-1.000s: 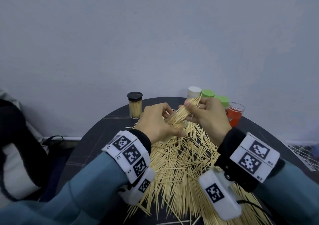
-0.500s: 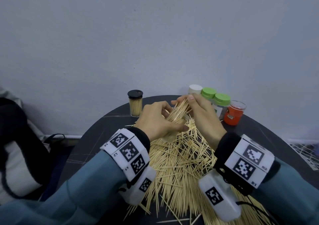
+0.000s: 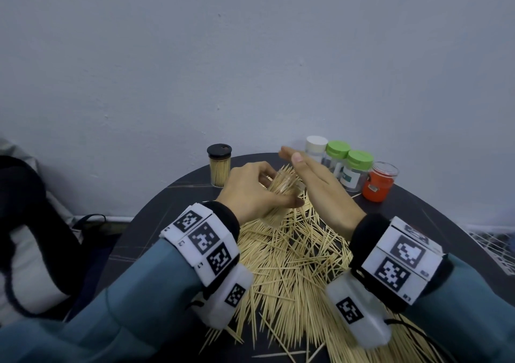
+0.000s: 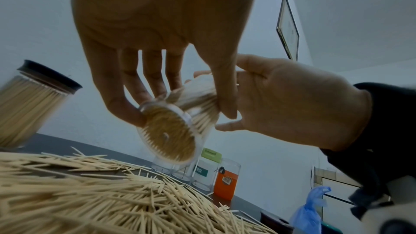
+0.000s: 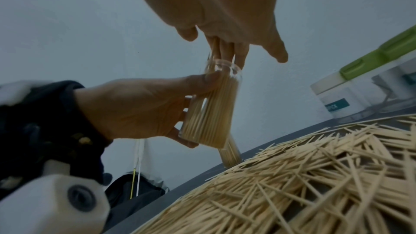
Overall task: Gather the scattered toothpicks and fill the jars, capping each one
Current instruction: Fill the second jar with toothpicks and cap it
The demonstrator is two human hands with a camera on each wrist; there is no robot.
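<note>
Gripping the tilted toothpick jar [image 3: 281, 195], left hand [image 3: 250, 192]; right hand [image 3: 320, 187] flat, fingers straight against its mouth.

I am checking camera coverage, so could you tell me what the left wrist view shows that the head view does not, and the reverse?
Only the left wrist view shows the jar's packed base, a wall frame and a blue bag. Only the head view shows the wristbands and white-capped jar. Both show the left hand gripping the jar, the flat right hand, and the pile.

Left hand [image 3: 252, 192] curled in a grip, raised, right hand [image 3: 320, 187] flat with straight fingers beside it
</note>
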